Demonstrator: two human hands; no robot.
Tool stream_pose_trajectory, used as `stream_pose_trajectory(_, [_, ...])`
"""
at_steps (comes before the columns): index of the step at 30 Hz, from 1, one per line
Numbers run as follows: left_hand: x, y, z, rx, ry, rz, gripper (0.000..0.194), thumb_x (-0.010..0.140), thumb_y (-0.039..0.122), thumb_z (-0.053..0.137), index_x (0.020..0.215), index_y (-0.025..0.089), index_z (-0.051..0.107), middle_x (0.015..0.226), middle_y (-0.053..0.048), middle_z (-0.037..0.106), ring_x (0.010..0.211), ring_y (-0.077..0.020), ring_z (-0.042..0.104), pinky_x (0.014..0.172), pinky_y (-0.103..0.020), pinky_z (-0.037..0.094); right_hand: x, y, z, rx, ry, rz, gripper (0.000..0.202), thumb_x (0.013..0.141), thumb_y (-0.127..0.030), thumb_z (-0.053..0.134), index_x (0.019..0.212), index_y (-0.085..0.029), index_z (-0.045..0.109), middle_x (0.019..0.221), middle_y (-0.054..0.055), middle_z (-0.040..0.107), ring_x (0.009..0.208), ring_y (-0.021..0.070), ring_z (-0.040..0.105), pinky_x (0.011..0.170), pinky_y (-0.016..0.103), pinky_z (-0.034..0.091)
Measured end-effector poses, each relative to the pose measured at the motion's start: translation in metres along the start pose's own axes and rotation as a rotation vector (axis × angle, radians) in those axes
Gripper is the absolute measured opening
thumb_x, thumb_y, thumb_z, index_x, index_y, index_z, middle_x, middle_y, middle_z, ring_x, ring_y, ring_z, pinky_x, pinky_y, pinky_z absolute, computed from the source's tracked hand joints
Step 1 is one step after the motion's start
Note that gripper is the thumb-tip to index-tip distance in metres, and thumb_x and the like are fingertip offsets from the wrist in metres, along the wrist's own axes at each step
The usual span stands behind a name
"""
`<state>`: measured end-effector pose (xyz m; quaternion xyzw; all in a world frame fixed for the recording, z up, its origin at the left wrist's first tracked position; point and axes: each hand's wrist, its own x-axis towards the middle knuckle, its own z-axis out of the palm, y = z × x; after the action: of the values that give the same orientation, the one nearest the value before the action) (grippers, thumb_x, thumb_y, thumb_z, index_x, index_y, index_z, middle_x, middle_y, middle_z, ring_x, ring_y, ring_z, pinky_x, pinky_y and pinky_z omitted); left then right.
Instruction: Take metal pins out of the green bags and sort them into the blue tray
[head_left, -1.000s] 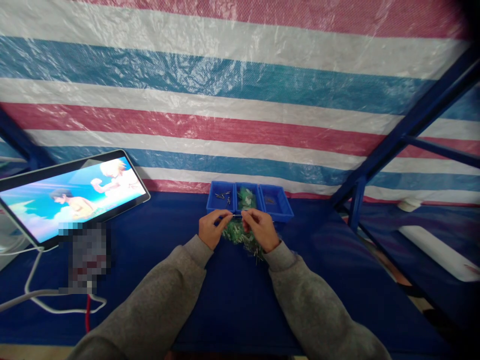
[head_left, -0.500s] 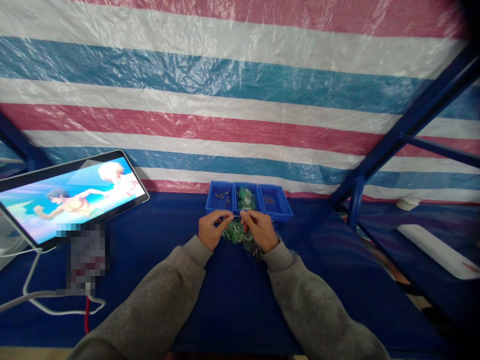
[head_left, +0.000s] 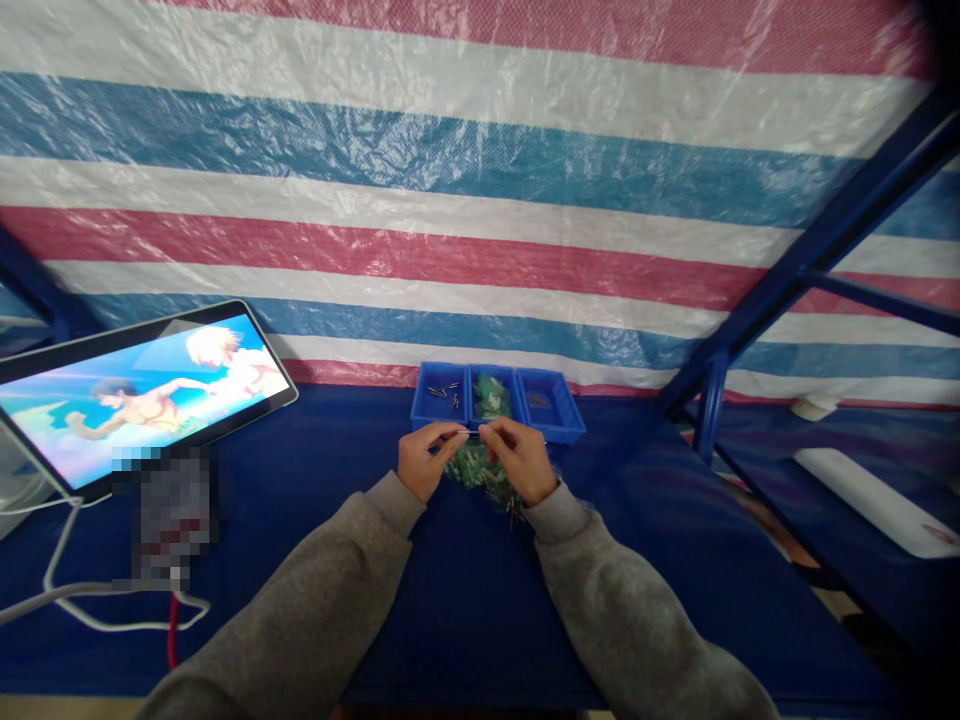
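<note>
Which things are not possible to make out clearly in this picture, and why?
Head view, all:
Thin rod: tiny, partly covered by left hand and right hand.
Green pile: partly behind right hand.
Dark item: blurred by pixelation.
Screen: left end cut off by picture edge.

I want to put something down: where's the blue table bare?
Bare blue table shows between the grey sleeves, between the screen and the blue trays, and right of the right sleeve. It's crowded at the left hand, right hand, green pile and trays, and far left among the cables.
</note>
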<state>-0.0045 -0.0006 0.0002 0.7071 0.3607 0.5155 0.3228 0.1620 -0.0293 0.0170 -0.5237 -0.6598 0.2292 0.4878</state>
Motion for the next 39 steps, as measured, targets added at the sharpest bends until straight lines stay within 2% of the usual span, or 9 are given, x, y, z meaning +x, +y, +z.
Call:
stream_pose_trajectory(5, [-0.001, -0.004, 0.002, -0.081, 0.021, -0.045, 0.020, 0.077, 0.033, 0.065, 0.086, 0.016, 0.069, 0.081, -0.005, 0.069, 0.061, -0.0126, 0.062, 0.058, -0.023, 0.054, 0.000, 0.000, 0.000, -0.077, -0.034, -0.006, 0.037, 0.087, -0.045, 0.047, 0.064, -0.019, 0.059, 0.047, -0.003, 0.051, 0.046, 0.0121, 0.048, 0.050, 0.023, 0.036])
stream_pose_trajectory(11, [0.003, -0.004, 0.009, -0.377, 0.049, -0.190, 0.028, 0.068, 0.034, 0.073, 0.085, 0.013, 0.067, 0.076, -0.005, 0.067, 0.061, -0.0128, 0.061, 0.055, -0.024, 0.054, -0.001, 0.000, 0.000, -0.078, -0.002, -0.018, 0.035, 0.089, -0.040, 0.045, 0.064, -0.019, 0.057, 0.046, -0.004, 0.049, 0.046, 0.0116, 0.045, 0.051, 0.023, 0.034])
stream_pose_trajectory(15, [0.005, -0.007, 0.012, -0.523, 0.022, -0.291, 0.030, 0.065, 0.032, 0.076, 0.085, 0.012, 0.067, 0.071, -0.004, 0.067, 0.061, -0.0132, 0.061, 0.056, -0.024, 0.052, 0.000, 0.002, 0.000, -0.045, -0.007, -0.027, 0.033, 0.089, -0.038, 0.046, 0.065, -0.019, 0.057, 0.046, -0.004, 0.049, 0.045, 0.0114, 0.044, 0.050, 0.023, 0.033])
stream_pose_trajectory(20, [0.005, -0.009, 0.013, -0.548, -0.003, -0.306, 0.027, 0.066, 0.031, 0.075, 0.082, 0.011, 0.067, 0.069, -0.003, 0.066, 0.058, -0.0119, 0.059, 0.057, -0.024, 0.050, -0.001, 0.004, 0.002, -0.032, -0.017, -0.030, 0.033, 0.088, -0.038, 0.047, 0.065, -0.018, 0.058, 0.045, -0.004, 0.047, 0.045, 0.0111, 0.044, 0.050, 0.023, 0.032])
stream_pose_trajectory(23, [0.008, -0.001, 0.014, -0.487, 0.039, -0.223, 0.023, 0.071, 0.032, 0.072, 0.079, 0.012, 0.063, 0.082, -0.005, 0.067, 0.070, -0.0148, 0.062, 0.059, -0.024, 0.050, -0.001, 0.004, 0.003, -0.042, 0.034, -0.023, 0.035, 0.088, -0.041, 0.046, 0.065, -0.018, 0.060, 0.047, -0.003, 0.047, 0.047, 0.0108, 0.041, 0.049, 0.023, 0.030])
stream_pose_trajectory(27, [0.011, 0.013, 0.017, -0.340, 0.080, -0.055, 0.017, 0.086, 0.032, 0.056, 0.089, 0.015, 0.053, 0.105, -0.010, 0.065, 0.093, -0.0186, 0.063, 0.074, -0.030, 0.051, 0.001, 0.007, 0.002, -0.005, 0.242, 0.034, 0.041, 0.090, -0.044, 0.041, 0.070, -0.016, 0.063, 0.051, -0.003, 0.047, 0.048, 0.0102, 0.040, 0.048, 0.023, 0.029])
stream_pose_trajectory(31, [0.011, 0.011, 0.021, 0.047, -0.001, 0.163, 0.013, 0.091, 0.026, 0.048, 0.094, 0.016, 0.056, 0.097, -0.008, 0.067, 0.093, -0.0175, 0.062, 0.084, -0.033, 0.047, 0.003, 0.010, -0.003, 0.063, 0.381, 0.073, 0.042, 0.090, -0.045, 0.041, 0.070, -0.015, 0.063, 0.050, -0.003, 0.044, 0.047, 0.0097, 0.038, 0.048, 0.023, 0.030])
stream_pose_trajectory(35, [0.008, 0.001, 0.023, 0.309, -0.049, 0.402, 0.013, 0.091, 0.022, 0.047, 0.091, 0.015, 0.059, 0.088, -0.007, 0.066, 0.084, -0.0177, 0.060, 0.078, -0.032, 0.046, 0.003, 0.010, -0.003, 0.098, 0.374, 0.078, 0.041, 0.089, -0.046, 0.042, 0.069, -0.015, 0.062, 0.049, -0.004, 0.042, 0.046, 0.0093, 0.037, 0.047, 0.023, 0.029])
stream_pose_trajectory(39, [0.004, -0.002, 0.021, 0.392, -0.068, 0.489, 0.014, 0.091, 0.019, 0.046, 0.088, 0.015, 0.059, 0.081, -0.006, 0.064, 0.077, -0.0167, 0.057, 0.072, -0.030, 0.045, 0.002, 0.007, -0.002, 0.100, 0.349, 0.054, 0.043, 0.088, -0.047, 0.043, 0.067, -0.015, 0.062, 0.049, -0.003, 0.045, 0.047, 0.0097, 0.038, 0.047, 0.023, 0.029])
